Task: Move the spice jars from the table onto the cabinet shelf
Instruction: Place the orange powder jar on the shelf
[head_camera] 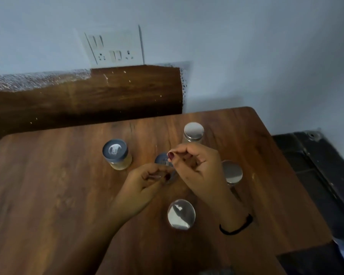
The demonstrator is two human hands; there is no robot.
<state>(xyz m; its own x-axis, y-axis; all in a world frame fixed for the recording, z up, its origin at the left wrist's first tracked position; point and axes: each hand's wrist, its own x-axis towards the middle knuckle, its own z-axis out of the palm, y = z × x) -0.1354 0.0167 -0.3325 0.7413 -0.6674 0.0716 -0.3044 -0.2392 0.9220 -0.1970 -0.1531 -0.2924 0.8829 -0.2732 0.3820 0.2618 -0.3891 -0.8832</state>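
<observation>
Five spice jars [117, 153], three silver-lidded, two dark-lidded; left hand [145, 181] and right hand [195, 165] curl above one, grip unclear.

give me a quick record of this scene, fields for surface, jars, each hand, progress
surface: wooden table
jars: five, all lidded and upright
dark lids: left jar; middle jar, partly hidden by the hands
silver lids: far jar; right jar; near jar
left hand: fingers curled at middle jar, grip unclear
right hand: fingers curled over middle jar, grip unclear
progress: no jar lifted clear of the table
</observation>
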